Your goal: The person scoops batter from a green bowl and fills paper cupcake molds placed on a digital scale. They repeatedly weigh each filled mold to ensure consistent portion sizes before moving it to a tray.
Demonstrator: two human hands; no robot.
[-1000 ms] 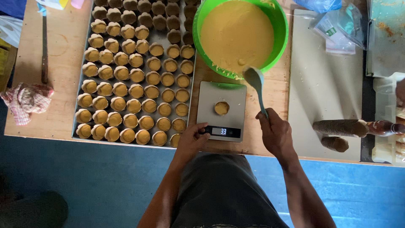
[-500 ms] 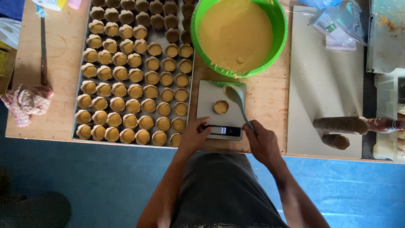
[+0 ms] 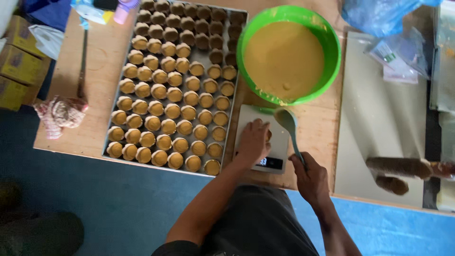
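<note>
Tray (image 3: pixel 115 119): flat metal sheet lying on the wooden tabletop (image 3: pixel 102 80), carrying rows of small round batter-filled cups.
Left hand (image 3: pixel 254 139): having left the display edge, now reaching over the scale (image 3: pixel 280 142), its grip curling down on the cup there; the cup is hidden.
Right hand (image 3: pixel 310 176): gripping the slim spoon (image 3: pixel 290 126) handle closed, bowl now pulled back off the cup.
Bowl (image 3: pixel 336 52): green plastic, round, smooth yellow batter.

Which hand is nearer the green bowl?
Right, marginally by its spoon: the right hand sits at the table edge, the spoon's head just below the green bowl. The left hand lies over the scale.
</note>
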